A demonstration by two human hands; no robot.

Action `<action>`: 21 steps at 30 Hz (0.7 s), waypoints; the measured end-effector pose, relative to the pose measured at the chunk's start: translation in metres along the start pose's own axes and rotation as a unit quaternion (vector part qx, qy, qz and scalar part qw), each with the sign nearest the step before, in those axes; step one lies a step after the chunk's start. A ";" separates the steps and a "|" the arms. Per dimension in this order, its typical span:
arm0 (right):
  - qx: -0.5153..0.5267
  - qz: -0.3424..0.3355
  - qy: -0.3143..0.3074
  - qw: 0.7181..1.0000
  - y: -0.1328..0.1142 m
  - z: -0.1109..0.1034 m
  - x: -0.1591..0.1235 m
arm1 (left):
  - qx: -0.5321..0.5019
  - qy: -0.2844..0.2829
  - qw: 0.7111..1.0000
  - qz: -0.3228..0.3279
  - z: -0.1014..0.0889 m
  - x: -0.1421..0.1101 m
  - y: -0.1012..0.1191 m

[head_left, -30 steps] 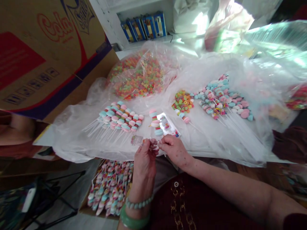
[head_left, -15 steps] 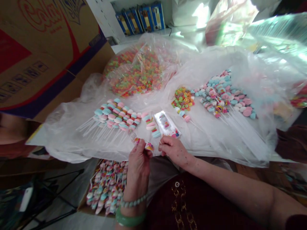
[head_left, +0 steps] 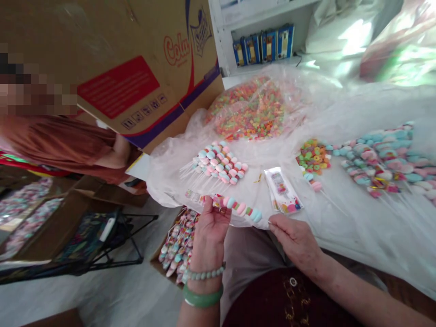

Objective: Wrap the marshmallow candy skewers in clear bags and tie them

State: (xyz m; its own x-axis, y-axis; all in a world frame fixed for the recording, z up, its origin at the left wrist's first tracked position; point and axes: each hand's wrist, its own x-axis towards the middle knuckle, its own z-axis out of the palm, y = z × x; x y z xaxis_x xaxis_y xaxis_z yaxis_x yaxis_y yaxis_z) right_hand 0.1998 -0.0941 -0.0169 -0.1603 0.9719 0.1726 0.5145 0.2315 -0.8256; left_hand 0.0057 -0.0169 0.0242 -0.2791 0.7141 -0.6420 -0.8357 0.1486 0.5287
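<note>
R hand grip closed on the stick end of the candy skewer; L hand grip pinching a clear printed wrapper by the skewer's tip. Skewer's between both hands at the near edge of the surface, roughly in line w/ wrapper — can't tell if tip's inside. Best approach, prob.: stick straight, wrapper mouth wide, gentle push — don't squash soft pcs. Wrapper stack lies near R hand.
</note>
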 end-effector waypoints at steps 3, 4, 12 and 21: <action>-0.061 -0.052 0.026 0.996 0.004 0.001 0.000 | -0.006 -0.003 0.999 0.031 0.002 0.000 -0.005; -0.088 -0.074 0.043 0.992 0.004 0.001 0.000 | 0.000 -0.009 0.999 0.045 0.001 0.000 -0.006; -0.254 -0.221 0.149 0.930 -0.005 -0.007 -0.002 | 0.048 -0.071 0.982 0.170 0.000 -0.002 -0.020; -0.137 -0.123 0.076 0.980 0.006 -0.003 -0.001 | 0.117 -0.089 0.970 0.192 -0.005 -0.002 -0.024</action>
State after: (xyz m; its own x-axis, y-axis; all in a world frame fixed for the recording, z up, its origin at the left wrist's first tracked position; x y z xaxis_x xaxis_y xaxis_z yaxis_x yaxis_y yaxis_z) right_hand 0.2054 -0.0933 -0.0201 -0.1904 0.8757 0.4437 0.6859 0.4420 -0.5781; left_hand 0.0238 -0.0252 0.0099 -0.4449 0.8514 -0.2778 -0.5501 -0.0150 0.8349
